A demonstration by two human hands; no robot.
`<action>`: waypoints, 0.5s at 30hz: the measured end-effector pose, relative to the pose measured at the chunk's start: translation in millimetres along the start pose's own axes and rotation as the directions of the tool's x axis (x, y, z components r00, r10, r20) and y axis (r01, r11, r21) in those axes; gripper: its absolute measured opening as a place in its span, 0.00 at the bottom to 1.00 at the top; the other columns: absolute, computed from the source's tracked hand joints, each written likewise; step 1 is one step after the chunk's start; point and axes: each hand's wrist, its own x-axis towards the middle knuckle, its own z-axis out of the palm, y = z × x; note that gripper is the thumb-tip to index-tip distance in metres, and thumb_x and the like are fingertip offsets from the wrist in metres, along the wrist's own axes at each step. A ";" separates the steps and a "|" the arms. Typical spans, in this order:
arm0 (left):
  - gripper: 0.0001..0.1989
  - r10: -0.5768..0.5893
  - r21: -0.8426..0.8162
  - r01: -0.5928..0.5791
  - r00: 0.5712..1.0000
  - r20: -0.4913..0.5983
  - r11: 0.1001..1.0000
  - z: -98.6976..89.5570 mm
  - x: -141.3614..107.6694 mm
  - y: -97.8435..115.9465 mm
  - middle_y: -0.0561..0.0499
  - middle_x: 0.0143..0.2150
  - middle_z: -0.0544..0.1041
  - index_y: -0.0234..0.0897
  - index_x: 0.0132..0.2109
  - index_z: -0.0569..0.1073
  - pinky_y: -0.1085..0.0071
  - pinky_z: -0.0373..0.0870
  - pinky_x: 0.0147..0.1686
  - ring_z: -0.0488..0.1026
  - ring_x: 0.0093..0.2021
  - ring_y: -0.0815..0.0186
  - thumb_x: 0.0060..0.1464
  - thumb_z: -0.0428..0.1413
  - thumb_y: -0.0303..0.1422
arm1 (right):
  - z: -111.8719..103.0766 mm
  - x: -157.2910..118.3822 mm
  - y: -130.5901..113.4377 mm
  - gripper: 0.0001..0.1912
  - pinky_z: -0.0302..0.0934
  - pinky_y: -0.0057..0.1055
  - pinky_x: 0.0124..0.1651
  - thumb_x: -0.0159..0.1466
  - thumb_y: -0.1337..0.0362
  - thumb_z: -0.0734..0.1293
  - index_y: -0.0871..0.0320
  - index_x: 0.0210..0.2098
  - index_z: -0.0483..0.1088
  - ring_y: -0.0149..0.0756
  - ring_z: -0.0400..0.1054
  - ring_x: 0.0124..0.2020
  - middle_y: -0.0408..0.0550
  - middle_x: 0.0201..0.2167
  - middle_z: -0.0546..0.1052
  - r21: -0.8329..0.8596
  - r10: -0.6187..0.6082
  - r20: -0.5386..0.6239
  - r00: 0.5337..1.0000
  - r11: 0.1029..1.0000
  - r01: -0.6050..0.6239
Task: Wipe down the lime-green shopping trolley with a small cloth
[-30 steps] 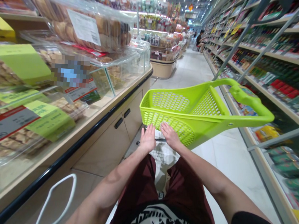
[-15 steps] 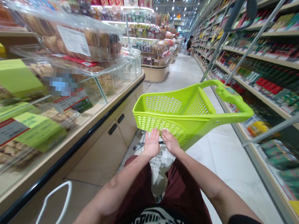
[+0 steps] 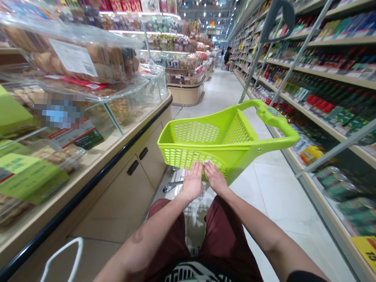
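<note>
Left hand: grip loosely spread | right hand: cannot tell grip | green cart shifted left in view, leaving both hands nearer its handle | contact unclear

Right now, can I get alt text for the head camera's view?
A person's left hand and right hand are held out at the side of a lime-green shopping cart in a store aisle. A counter of packaged food stands left, stocked shelves right.
</note>
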 end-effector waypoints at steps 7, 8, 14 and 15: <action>0.38 -0.022 -0.014 0.022 1.000 -0.016 1.000 -4.5 10.4 7.3 0.41 0.66 0.43 0.27 0.63 0.45 0.54 0.37 0.61 0.39 0.65 0.60 0.45 0.48 0.28 | -56.4 10.6 6.3 0.25 0.47 0.42 0.60 0.62 0.73 0.50 0.60 0.58 0.56 0.38 0.40 0.64 0.52 0.60 0.57 -0.005 0.054 -0.227 0.972 0.998 -0.057; 0.38 -0.014 -0.017 0.014 1.000 -0.025 1.000 -6.3 13.6 10.7 0.41 0.66 0.43 0.27 0.63 0.45 0.54 0.37 0.61 0.38 0.65 0.60 0.45 0.48 0.28 | -62.7 15.1 9.3 0.25 0.46 0.42 0.61 0.62 0.73 0.50 0.60 0.59 0.54 0.38 0.39 0.64 0.52 0.61 0.55 -0.017 0.073 -0.235 0.969 0.997 -0.079; 0.37 0.081 -0.021 -0.082 0.996 -0.039 0.996 -4.6 18.4 30.8 0.43 0.66 0.43 0.28 0.63 0.44 0.54 0.36 0.62 0.38 0.65 0.60 0.45 0.47 0.29 | -32.8 -5.2 22.5 0.22 0.52 0.45 0.58 0.62 0.73 0.53 0.64 0.55 0.60 0.40 0.44 0.63 0.57 0.58 0.60 -0.025 0.049 -0.103 0.993 0.998 -0.052; 0.37 0.091 -0.020 -0.092 0.995 -0.038 0.996 -2.9 17.3 32.0 0.44 0.66 0.43 0.28 0.63 0.45 0.54 0.35 0.62 0.38 0.65 0.60 0.45 0.47 0.29 | -25.4 -13.7 22.5 0.21 0.53 0.45 0.57 0.62 0.73 0.54 0.64 0.54 0.61 0.40 0.46 0.62 0.58 0.57 0.62 -0.017 0.050 -0.083 0.995 0.999 -0.051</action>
